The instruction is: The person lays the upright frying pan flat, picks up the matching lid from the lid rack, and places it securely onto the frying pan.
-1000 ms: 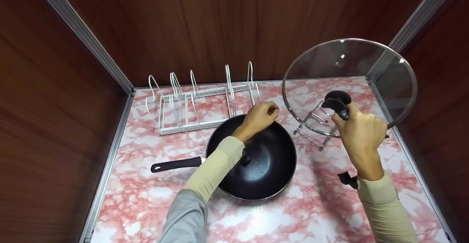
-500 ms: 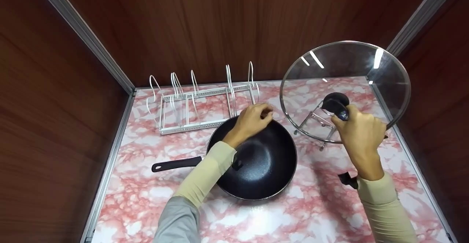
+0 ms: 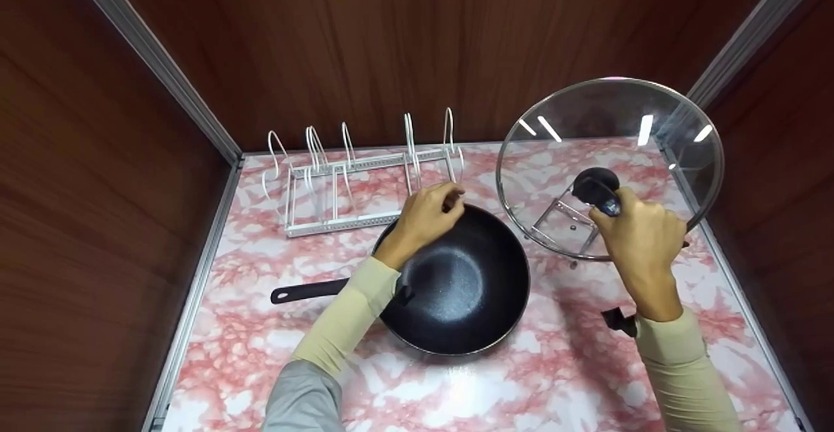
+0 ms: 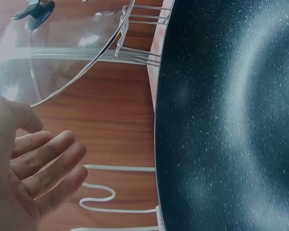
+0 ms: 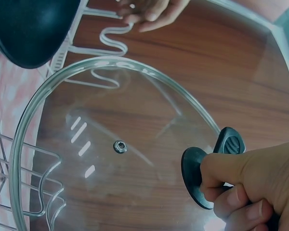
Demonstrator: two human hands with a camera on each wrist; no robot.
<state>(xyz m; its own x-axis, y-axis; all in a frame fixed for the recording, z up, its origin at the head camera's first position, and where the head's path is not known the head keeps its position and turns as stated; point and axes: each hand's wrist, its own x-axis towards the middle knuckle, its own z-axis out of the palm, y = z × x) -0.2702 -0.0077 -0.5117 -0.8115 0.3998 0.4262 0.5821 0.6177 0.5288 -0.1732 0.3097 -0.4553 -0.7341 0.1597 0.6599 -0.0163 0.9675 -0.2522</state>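
Note:
My right hand [image 3: 645, 243] grips the black knob [image 3: 594, 186] of a large round glass lid [image 3: 606, 119], held tilted up above the right side of the table. In the right wrist view, the thumb and curled fingers close around that knob [image 5: 195, 178]. A dark frying pan [image 3: 469, 288] with a black handle [image 3: 309, 292] pointing left lies at the table's middle. My left hand [image 3: 427, 217] hovers above the pan's far left rim. Its fingers are loosely bent and nothing is in them, as the left wrist view of the hand [image 4: 43, 168] confirms.
A white wire rack [image 3: 345, 225] with upright loops stands behind the pan, to its left. Behind the lid, a small metal wire rack [image 3: 565, 210] shows through the glass. Brown wood-look panels [image 3: 391, 41] enclose the marbled red-and-white table [image 3: 260, 354] at the back and sides.
My left hand has drawn left across the pan, uncovering more of its inside. The lid has tipped slightly, its top edge lower and a little farther left. My right hand stays on the knob.

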